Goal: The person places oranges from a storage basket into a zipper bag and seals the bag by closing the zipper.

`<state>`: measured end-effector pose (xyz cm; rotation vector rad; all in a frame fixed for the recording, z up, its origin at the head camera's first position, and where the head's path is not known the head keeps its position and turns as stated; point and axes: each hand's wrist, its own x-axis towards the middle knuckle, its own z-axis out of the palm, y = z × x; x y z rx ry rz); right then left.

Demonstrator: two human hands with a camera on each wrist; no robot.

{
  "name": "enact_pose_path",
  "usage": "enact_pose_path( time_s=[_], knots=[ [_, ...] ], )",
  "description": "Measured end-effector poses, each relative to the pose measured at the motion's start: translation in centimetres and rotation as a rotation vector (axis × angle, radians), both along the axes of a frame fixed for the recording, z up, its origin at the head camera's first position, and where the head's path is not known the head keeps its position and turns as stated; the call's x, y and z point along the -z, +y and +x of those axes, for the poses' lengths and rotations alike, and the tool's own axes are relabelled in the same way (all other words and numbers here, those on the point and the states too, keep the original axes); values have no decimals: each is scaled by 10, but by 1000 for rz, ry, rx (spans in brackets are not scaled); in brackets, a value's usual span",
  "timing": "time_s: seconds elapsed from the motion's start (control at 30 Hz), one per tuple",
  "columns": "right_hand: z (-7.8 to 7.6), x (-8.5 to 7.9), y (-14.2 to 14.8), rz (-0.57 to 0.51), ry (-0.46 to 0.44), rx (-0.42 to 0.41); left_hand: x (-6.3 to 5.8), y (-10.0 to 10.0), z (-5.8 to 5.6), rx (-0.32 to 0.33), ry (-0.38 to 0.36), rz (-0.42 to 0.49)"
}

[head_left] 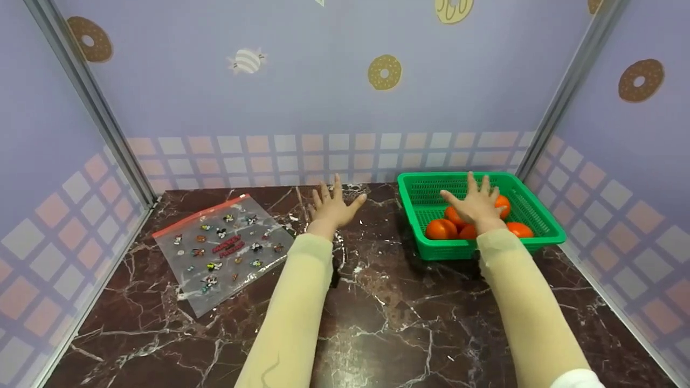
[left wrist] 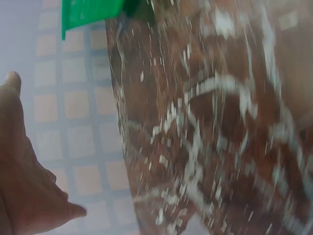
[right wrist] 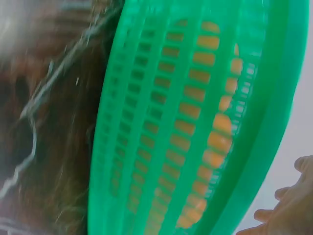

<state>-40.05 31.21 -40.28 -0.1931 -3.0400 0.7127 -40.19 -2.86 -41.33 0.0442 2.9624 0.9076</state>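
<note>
My left hand (head_left: 332, 208) is held over the table with its fingers spread, holding nothing. In the left wrist view that hand (left wrist: 29, 166) shows at the left edge, thumb and fingers apart. The right hand (head_left: 477, 206), fingers also splayed, overlaps the green basket (head_left: 409, 210) in the head view. Several orange-red round fruits (head_left: 441, 229) that look like tomatoes or persimmons lie in this basket. Through the slotted side of the basket (right wrist: 279, 122), orange shows in the right wrist view, with the right hand (right wrist: 288, 210) beyond the rim.
A clear zip bag (head_left: 242, 275) with a red zip edge and printed cartoon figures lies flat on the left of the dark marbled table (head_left: 377, 345). Patterned lilac walls (head_left: 312, 97) enclose the back and both sides.
</note>
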Motion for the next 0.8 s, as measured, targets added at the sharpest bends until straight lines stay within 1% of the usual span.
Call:
enact_pose_path(
  time_s=[0.07,0.1,0.2,0.33,0.4,0.5,0.6,0.73,0.8],
  knots=[
    [1,0,12,5,5,12,4,9,0,6,-20,114],
    [2,1,18,8,4,17,6,13,0,6,-25,157],
    [5,1,36,-5,-8,44,11,29,1,15,-28,268],
    [10,1,59,-49,-14,110,17,49,4,27,-27,398],
    [13,1,69,-76,-5,151,20,58,7,27,-37,448],
    [18,1,83,-119,3,212,25,72,11,11,-55,464],
    [23,2,96,-150,16,287,27,85,16,-4,-108,544],
    [30,4,114,-227,23,402,25,100,22,-23,-202,721],
    [34,6,122,-271,14,448,23,105,24,-23,-230,788]
  ],
)
